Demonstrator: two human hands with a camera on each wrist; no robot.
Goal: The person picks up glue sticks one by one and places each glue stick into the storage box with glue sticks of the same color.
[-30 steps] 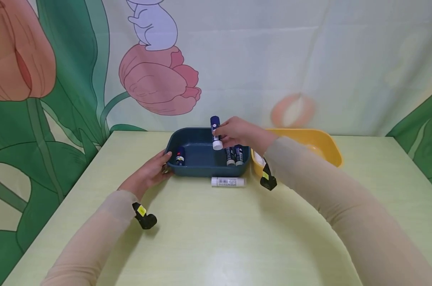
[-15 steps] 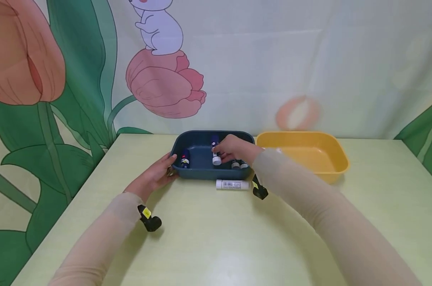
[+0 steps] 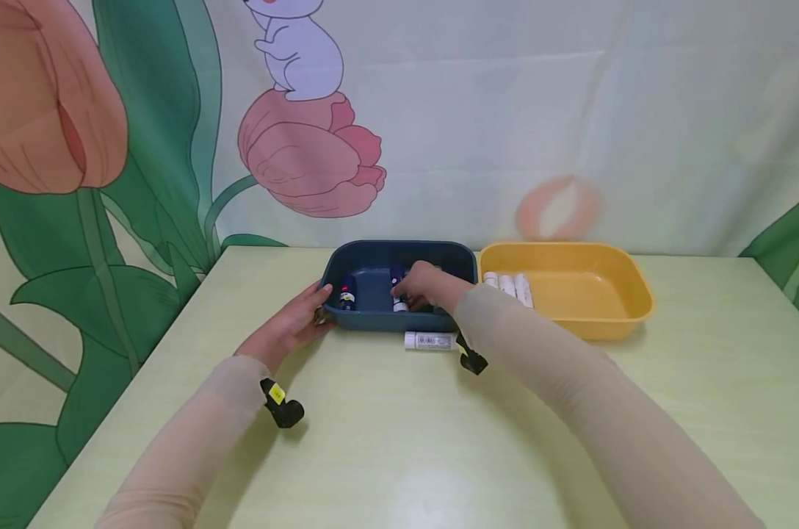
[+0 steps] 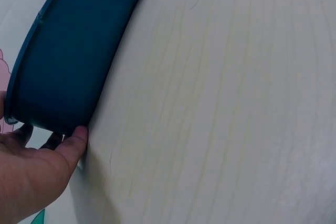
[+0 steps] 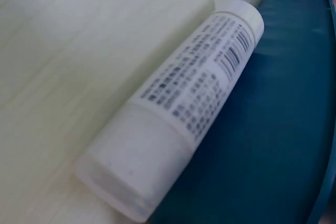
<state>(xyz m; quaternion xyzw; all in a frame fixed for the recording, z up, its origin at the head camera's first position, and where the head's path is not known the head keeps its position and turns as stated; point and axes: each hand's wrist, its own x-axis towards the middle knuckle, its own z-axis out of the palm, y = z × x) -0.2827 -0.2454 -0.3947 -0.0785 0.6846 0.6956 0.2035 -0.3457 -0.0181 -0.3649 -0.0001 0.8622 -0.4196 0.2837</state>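
Note:
A dark blue plastic bin (image 3: 373,322) stands on the table. My left hand (image 3: 292,322) grips its left end, the thumb at the rim and fingers against the end wall in the left wrist view. Inside the bin, my right hand (image 3: 434,285) pinches a dark blue glue stick (image 3: 397,278) with a white end, low near the floor. Another dark blue stick (image 3: 347,294) with a red mark lies at the bin's left side. The right hand largely hides the bin's right part. A white glue stick (image 5: 184,93) lies along the bin's front wall on the table.
A yellow bin (image 3: 598,294) stands directly right of the blue one. Several white glue sticks (image 3: 507,285) lie at its left end, partly behind the right sleeve. A printed flower curtain (image 3: 452,132) hangs at the table's back edge.
The right hand has lowered the blue glue stick from above the rim down into the blue bin. The left hand keeps its hold on the bin's end.

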